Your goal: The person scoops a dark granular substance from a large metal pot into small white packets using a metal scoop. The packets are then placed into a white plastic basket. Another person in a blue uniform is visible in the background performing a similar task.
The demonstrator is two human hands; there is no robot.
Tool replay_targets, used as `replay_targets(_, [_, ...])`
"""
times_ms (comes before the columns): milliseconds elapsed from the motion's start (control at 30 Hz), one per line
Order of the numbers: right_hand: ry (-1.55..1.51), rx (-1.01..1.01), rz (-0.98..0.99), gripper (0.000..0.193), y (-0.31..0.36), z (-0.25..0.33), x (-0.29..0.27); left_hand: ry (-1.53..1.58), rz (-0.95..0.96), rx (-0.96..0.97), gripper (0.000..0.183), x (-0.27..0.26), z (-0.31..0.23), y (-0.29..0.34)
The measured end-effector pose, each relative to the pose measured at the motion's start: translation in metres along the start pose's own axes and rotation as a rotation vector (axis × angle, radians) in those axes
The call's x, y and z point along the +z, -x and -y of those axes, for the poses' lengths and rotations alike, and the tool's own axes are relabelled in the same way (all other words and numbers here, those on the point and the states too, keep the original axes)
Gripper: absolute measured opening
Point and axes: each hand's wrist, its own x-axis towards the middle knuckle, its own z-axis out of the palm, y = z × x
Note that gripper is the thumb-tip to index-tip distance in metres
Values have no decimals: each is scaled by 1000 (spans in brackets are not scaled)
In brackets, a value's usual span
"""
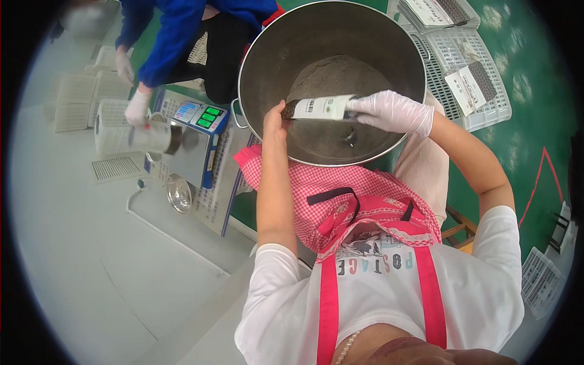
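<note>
Labels and writing: the white packet (322, 108), at upper centre of the frame, bears small dark print and a green mark on its pale face, with a brown patterned band at its left end. A similar printed packet (469, 89) lies on the white crates (490, 115) at upper right. The scale (201, 117) at upper left shows lit green digits and a blue-lit panel; the board (214, 204) beneath it carries dark characters. Multicoloured lettering crosses the chest of the white shirt (395, 301) at lower centre. Grip: the white packet lies almost level between the hands, above the mouth of the large metal pot (264, 76), which holds grey-brown powder (322, 73). The bare left hand (275, 121) is closed on the packet's brown end; the gloved right hand (389, 112) has its fingers together on the opposite, pale end, where they cover part of it. Whether that end is sealed cannot be determined. At upper left, a co-worker's gloved hand (138, 109) holds a blurred pale container (151, 137) beside the scale; its print is illegible.
</note>
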Motion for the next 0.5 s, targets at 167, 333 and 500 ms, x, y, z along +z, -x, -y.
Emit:
replay_targets(167, [-123,171,-32,49,-18,-26,12,-760,-227,336,32,10,17,4])
replay_targets(333, [-113,180,204,55,-33,-23,20,-986,199,1227,30,58,-16,107])
replay_targets(500, [-145,129,511,55,-45,-21,42,-1531,864,1134,19,62,-8,138])
